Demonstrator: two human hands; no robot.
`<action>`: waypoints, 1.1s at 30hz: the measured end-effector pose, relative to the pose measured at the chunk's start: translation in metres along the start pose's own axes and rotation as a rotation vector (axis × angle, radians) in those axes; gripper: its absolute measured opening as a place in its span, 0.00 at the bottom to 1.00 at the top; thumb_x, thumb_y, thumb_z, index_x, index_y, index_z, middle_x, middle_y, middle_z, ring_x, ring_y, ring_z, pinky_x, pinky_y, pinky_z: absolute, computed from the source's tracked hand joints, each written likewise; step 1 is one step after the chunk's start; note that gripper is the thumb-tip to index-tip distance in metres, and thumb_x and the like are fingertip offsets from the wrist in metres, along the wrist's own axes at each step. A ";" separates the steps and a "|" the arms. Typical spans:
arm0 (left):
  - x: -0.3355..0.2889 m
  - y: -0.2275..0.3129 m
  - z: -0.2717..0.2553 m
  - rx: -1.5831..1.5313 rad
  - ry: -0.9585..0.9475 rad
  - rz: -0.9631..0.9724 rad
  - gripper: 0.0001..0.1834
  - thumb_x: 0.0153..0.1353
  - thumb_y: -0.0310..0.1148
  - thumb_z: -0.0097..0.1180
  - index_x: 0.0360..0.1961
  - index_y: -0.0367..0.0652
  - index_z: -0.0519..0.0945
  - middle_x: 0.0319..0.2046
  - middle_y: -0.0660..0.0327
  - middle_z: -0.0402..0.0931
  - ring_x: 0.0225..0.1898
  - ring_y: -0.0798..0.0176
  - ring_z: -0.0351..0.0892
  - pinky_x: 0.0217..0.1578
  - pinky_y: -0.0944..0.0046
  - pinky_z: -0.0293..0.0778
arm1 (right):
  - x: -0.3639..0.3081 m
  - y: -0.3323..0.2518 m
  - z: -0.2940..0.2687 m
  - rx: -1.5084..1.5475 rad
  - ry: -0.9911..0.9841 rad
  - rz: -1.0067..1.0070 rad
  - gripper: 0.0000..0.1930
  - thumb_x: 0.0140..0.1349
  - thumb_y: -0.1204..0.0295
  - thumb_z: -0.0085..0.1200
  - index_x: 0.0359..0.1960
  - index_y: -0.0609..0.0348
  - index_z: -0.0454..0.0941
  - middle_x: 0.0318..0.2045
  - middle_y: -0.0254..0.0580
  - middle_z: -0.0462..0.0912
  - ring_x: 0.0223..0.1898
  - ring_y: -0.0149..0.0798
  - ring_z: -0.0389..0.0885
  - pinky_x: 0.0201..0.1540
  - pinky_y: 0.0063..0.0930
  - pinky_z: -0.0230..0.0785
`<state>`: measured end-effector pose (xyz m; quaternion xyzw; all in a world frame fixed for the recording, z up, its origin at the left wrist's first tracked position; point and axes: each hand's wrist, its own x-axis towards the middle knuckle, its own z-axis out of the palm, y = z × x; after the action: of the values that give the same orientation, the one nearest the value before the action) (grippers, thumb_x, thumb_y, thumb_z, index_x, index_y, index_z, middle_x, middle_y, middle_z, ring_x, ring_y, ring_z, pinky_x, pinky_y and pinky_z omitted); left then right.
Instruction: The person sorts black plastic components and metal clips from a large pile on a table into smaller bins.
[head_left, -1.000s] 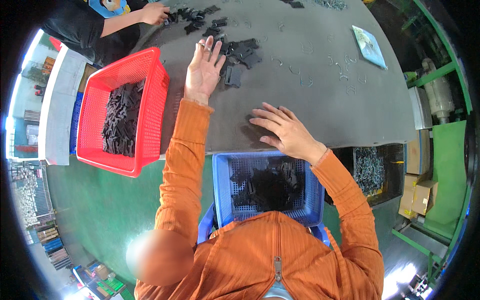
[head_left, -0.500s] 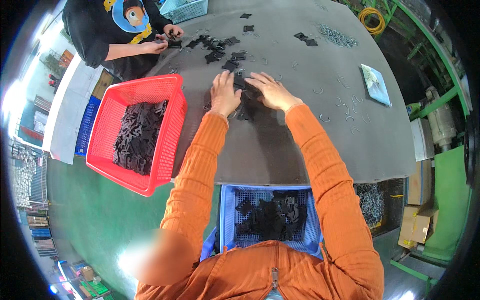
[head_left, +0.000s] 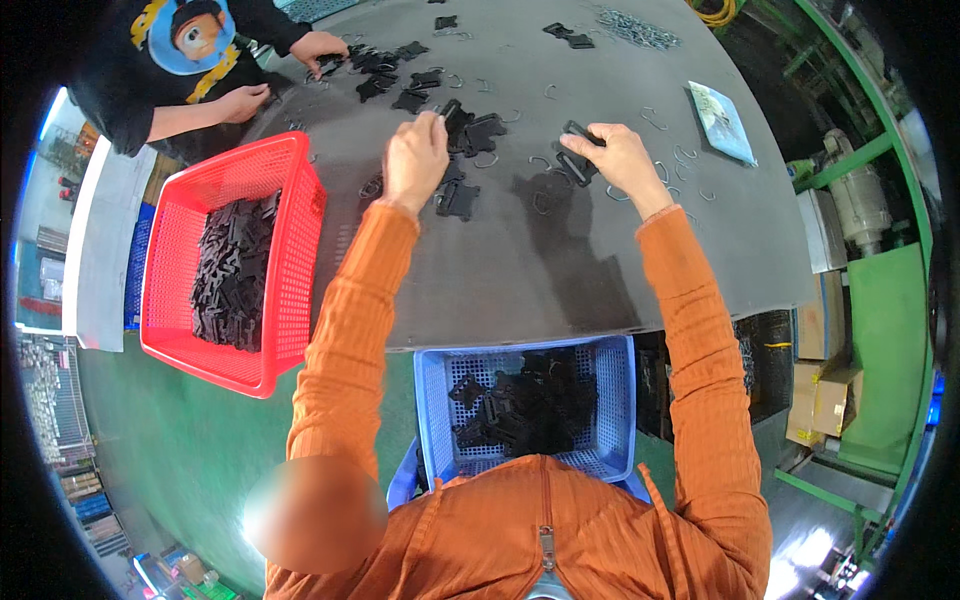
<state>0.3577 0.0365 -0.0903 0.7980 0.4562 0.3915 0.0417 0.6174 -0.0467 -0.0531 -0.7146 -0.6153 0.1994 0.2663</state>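
My left hand (head_left: 412, 160) is closed, its thumb and fingers pinching a black plastic piece (head_left: 452, 113) above the table. Beneath and beside that piece lie more flat black plastic pieces (head_left: 484, 132), some touching one another. Farther right, my right hand (head_left: 625, 165) grips a black plastic buckle-like piece (head_left: 577, 172) with slots, raised over the table so that a shadow falls below it. Bent metal hooks (head_left: 541, 162) lie loose around both hands. My palm hides part of the grip on each side.
A red basket (head_left: 305, 210) of black pieces stands at the left; a blue basket (head_left: 425, 400) with similar pieces is before my body. Across the grey table (head_left: 480, 290) lie a hook pile (head_left: 640, 30) and a plastic packet (head_left: 722, 122). Another person's hands (head_left: 318, 50) work at the far left.
My hands have moved apart from the same cluster. The right has gone rightward with a black piece, the left leftward a little. The whole view has shifted, and the other person's hands have separated.
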 end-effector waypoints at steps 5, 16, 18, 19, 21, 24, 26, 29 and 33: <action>-0.032 0.047 -0.055 -0.465 -0.781 0.023 0.15 0.64 0.38 0.44 0.33 0.35 0.75 0.25 0.48 0.76 0.28 0.53 0.76 0.34 0.57 0.71 | -0.005 0.025 -0.010 -0.035 -0.043 0.150 0.32 0.53 0.41 0.54 0.20 0.65 0.78 0.15 0.45 0.75 0.23 0.40 0.77 0.30 0.34 0.68; -0.077 0.089 -0.074 -0.684 -1.405 0.268 0.15 0.61 0.41 0.52 0.34 0.38 0.80 0.29 0.53 0.80 0.31 0.58 0.81 0.34 0.61 0.74 | -0.062 -0.029 -0.026 0.050 -1.019 0.026 0.20 0.59 0.53 0.55 0.28 0.62 0.82 0.19 0.35 0.78 0.20 0.28 0.74 0.25 0.25 0.66; -0.044 0.073 -0.055 -0.438 -0.961 0.036 0.14 0.57 0.39 0.55 0.36 0.38 0.81 0.29 0.54 0.80 0.31 0.61 0.80 0.35 0.62 0.74 | -0.044 -0.018 -0.012 0.158 -0.855 -0.123 0.18 0.56 0.55 0.57 0.31 0.61 0.82 0.22 0.38 0.80 0.21 0.30 0.76 0.26 0.26 0.69; -0.029 0.050 -0.038 -0.343 -0.707 0.049 0.14 0.57 0.38 0.55 0.36 0.37 0.81 0.30 0.54 0.80 0.32 0.60 0.80 0.35 0.62 0.73 | -0.028 -0.018 -0.003 0.211 -0.769 -0.213 0.18 0.54 0.56 0.57 0.33 0.60 0.82 0.24 0.40 0.82 0.21 0.30 0.78 0.27 0.27 0.71; 0.002 0.022 -0.005 -0.136 -0.483 -0.073 0.15 0.55 0.39 0.57 0.37 0.38 0.81 0.37 0.52 0.78 0.38 0.55 0.78 0.41 0.61 0.72 | 0.016 -0.014 0.016 0.023 -0.468 -0.340 0.17 0.53 0.60 0.58 0.39 0.59 0.80 0.32 0.48 0.82 0.34 0.39 0.81 0.38 0.34 0.73; 0.021 -0.010 0.013 0.126 -0.528 -0.215 0.28 0.48 0.48 0.64 0.48 0.44 0.78 0.51 0.55 0.71 0.56 0.50 0.66 0.53 0.52 0.67 | 0.062 -0.029 0.062 -0.141 -0.214 -0.385 0.24 0.50 0.55 0.62 0.43 0.59 0.78 0.45 0.51 0.76 0.49 0.48 0.75 0.50 0.39 0.69; 0.029 -0.022 0.017 0.178 -0.564 -0.253 0.36 0.39 0.52 0.70 0.49 0.44 0.77 0.54 0.56 0.67 0.58 0.50 0.62 0.54 0.50 0.66 | 0.079 -0.038 0.077 -0.221 -0.179 -0.326 0.29 0.46 0.52 0.65 0.45 0.58 0.77 0.50 0.52 0.72 0.55 0.51 0.70 0.55 0.41 0.66; 0.037 -0.033 0.020 0.187 -0.633 -0.227 0.33 0.39 0.50 0.69 0.43 0.39 0.78 0.50 0.48 0.69 0.56 0.47 0.63 0.51 0.53 0.67 | 0.093 -0.044 0.090 -0.344 -0.226 -0.257 0.33 0.40 0.50 0.69 0.47 0.57 0.77 0.50 0.51 0.70 0.56 0.54 0.67 0.56 0.41 0.65; 0.029 -0.027 0.018 0.040 -0.515 -0.292 0.24 0.43 0.42 0.70 0.38 0.40 0.77 0.41 0.52 0.75 0.48 0.50 0.72 0.49 0.54 0.70 | 0.105 -0.036 0.094 -0.266 -0.284 -0.254 0.30 0.41 0.55 0.69 0.45 0.59 0.77 0.43 0.52 0.77 0.48 0.52 0.75 0.51 0.40 0.67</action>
<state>0.3588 0.0801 -0.0971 0.7978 0.5481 0.1569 0.1962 0.5491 0.0728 -0.0988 -0.6250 -0.7526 0.1797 0.1035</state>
